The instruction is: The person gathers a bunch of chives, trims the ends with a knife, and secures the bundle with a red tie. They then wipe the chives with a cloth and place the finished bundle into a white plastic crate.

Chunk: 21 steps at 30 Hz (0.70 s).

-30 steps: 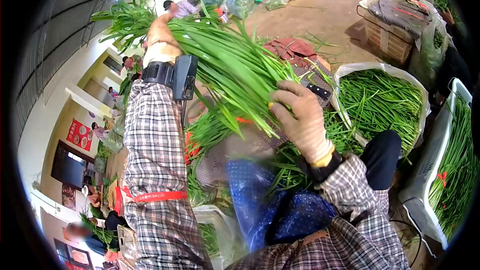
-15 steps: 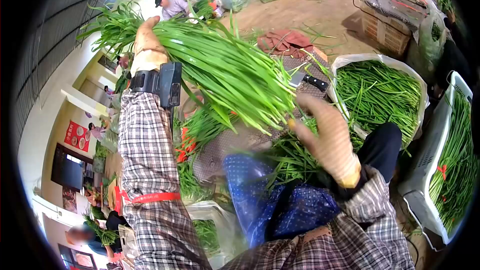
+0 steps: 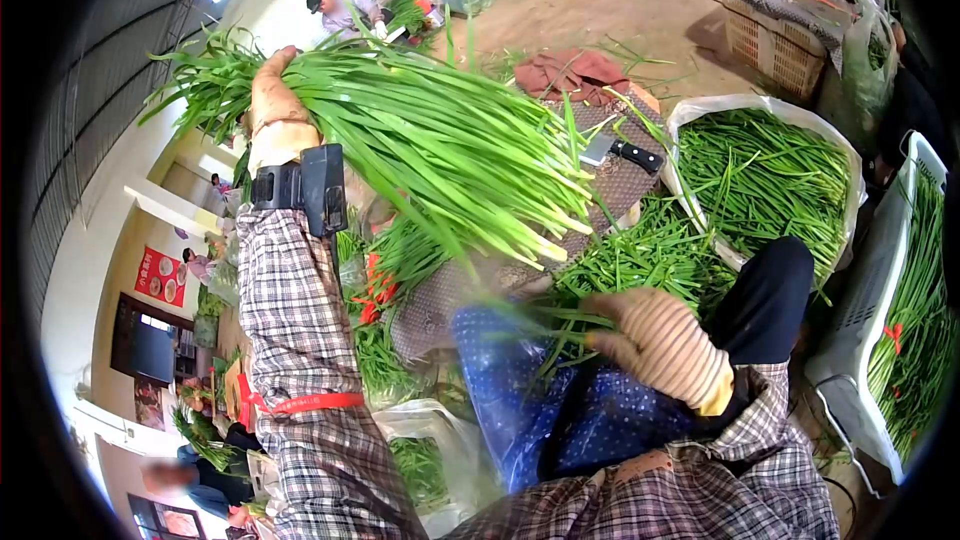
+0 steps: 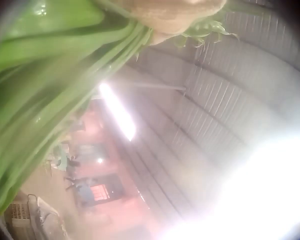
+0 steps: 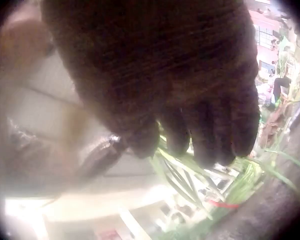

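My left hand grips a large bunch of long green stalks near its leafy end, raised at upper left, pale cut ends toward the middle. In the left wrist view the stalks pass beside part of the hand. Low over the blue dotted apron, my gloved right hand pinches a few loose green blades, partly blurred. The right wrist view shows its curled fingers with blades coming out beneath. The left fingertips are hidden.
A black-handled knife lies on the patterned mat beside a dark red cloth. Loose greens lie below it. At right are a lined container of stalks and a white crate. Other people sit farther off.
My right hand has left the bunch's cut ends and moved down toward the apron, with loose blades in its fingers. The left hand has shifted left, still gripping the bunch.
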Available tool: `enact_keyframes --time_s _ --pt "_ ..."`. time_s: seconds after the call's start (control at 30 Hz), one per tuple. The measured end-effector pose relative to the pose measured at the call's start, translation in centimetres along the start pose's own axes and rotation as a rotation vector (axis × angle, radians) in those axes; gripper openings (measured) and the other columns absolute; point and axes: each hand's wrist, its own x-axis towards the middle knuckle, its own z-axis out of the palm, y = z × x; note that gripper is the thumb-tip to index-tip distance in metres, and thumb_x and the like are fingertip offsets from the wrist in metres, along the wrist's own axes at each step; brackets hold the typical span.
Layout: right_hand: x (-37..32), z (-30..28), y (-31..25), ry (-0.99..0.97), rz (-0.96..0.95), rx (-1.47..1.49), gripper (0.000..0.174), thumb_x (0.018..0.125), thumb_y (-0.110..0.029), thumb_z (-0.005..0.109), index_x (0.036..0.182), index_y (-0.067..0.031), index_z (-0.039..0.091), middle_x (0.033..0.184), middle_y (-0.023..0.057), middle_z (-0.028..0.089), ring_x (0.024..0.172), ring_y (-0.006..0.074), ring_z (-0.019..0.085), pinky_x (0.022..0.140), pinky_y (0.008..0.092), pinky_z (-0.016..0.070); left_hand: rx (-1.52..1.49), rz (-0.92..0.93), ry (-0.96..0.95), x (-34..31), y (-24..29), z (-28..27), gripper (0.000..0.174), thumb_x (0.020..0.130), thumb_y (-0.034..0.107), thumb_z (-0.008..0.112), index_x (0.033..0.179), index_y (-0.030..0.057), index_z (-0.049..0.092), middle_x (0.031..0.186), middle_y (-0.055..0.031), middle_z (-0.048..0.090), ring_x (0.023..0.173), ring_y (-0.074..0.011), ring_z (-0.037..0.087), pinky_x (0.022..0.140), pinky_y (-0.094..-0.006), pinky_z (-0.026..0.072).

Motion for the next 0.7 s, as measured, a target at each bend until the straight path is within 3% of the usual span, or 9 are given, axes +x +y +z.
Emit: enact_keyframes --time_s 0.03,0.13,0.2,0.33,0.43,0.53,0.57,0.6,0.7 --pt "0.8 -0.4 -0.6 0.005 0.004 -0.001 0.028 0.092 -0.020 0.061 0.113 -0.0017 0.065 0.082 0.0179 0.068 0.074 0.0361 0.066 0.067 0.0428 0.0535 0.051 0.036 0.017 -0.7 -0.1 0.3 0.032 0.086 0.025 0.063 0.102 -0.0035 0.065 0.093 -0.0174 0.070 0.077 -0.0310 0.067 0.073 -0.0407 0.0565" --pt "4.0 -0.3 -0.5 0.254 0.130 0.309 0.030 0.094 -0.027 0.057 0.112 -0.0047 0.066 0.091 0.0203 0.069 0.085 0.0389 0.067 0.077 0.0479 0.0519 0.007 0.030 0.050 -1.0 -0.3 1.1 0.031 0.086 0.024 0.064 0.102 -0.0030 0.065 0.094 -0.0169 0.070 0.076 -0.0307 0.067 0.073 -0.0398 0.0565" --pt "5.9 3.0 2.6 0.272 0.211 0.019 0.031 0.097 -0.029 0.051 0.111 -0.0047 0.065 0.088 0.0226 0.068 0.083 0.0396 0.066 0.076 0.0491 0.0511 -0.006 0.039 0.038 -2.8 0.0 1.9 0.030 0.086 0.024 0.065 0.101 -0.0024 0.066 0.094 -0.0164 0.070 0.076 -0.0304 0.067 0.072 -0.0396 0.0564" --pt "6.7 4.0 3.1 0.313 0.317 0.057 0.034 0.099 -0.033 0.049 0.106 -0.0044 0.066 0.082 0.0228 0.067 0.078 0.0400 0.066 0.074 0.0498 0.0502 -0.013 0.045 0.051 -3.5 0.3 2.3 0.028 0.086 0.023 0.065 0.099 -0.0017 0.066 0.093 -0.0165 0.071 0.075 -0.0303 0.067 0.072 -0.0392 0.0565" --pt "7.4 3.3 3.5 0.326 0.339 -0.080 0.036 0.098 -0.036 0.051 0.100 -0.0046 0.068 0.078 0.0232 0.067 0.075 0.0403 0.065 0.072 0.0490 0.0504 -0.067 0.018 -0.010 -2.4 0.2 1.8 0.026 0.087 0.022 0.064 0.097 -0.0014 0.066 0.091 -0.0163 0.071 0.075 -0.0305 0.067 0.072 -0.0395 0.0567" --pt "7.7 2.5 3.9 0.284 0.471 -0.016 0.043 0.096 -0.041 0.055 0.080 -0.0037 0.069 0.069 0.0215 0.065 0.068 0.0403 0.064 0.081 0.0464 0.0484 -0.042 0.025 -0.014 -2.8 0.2 2.0 0.026 0.087 0.022 0.064 0.098 -0.0013 0.066 0.091 -0.0159 0.071 0.074 -0.0302 0.067 0.071 -0.0394 0.0566" --pt "7.3 2.9 4.1 0.328 0.406 -0.123 0.047 0.096 -0.041 0.055 0.073 -0.0031 0.069 0.067 0.0212 0.064 0.066 0.0398 0.064 0.081 0.0461 0.0483 -0.042 0.021 -0.013 -3.6 0.2 2.3 0.026 0.087 0.022 0.064 0.098 -0.0013 0.066 0.091 -0.0159 0.071 0.074 -0.0302 0.067 0.071 -0.0394 0.0566" --pt "7.2 3.2 4.3 0.262 0.356 -0.279 0.042 0.095 -0.040 0.058 0.077 -0.0043 0.069 0.064 0.0214 0.061 0.063 0.0389 0.062 0.063 0.0478 0.0490 -0.045 -0.001 -0.013 -4.4 0.2 2.7 0.026 0.087 0.023 0.064 0.097 -0.0010 0.066 0.091 -0.0156 0.071 0.074 -0.0299 0.067 0.071 -0.0393 0.0565" --pt "6.5 4.0 3.6 0.252 0.379 -0.290 0.039 0.094 -0.041 0.058 0.099 -0.0035 0.069 0.070 0.0197 0.065 0.065 0.0388 0.063 0.064 0.0478 0.0504 -0.034 0.005 0.017 -5.6 0.2 3.6 0.026 0.087 0.024 0.065 0.096 -0.0001 0.067 0.090 -0.0150 0.071 0.073 -0.0292 0.067 0.070 -0.0390 0.0561"
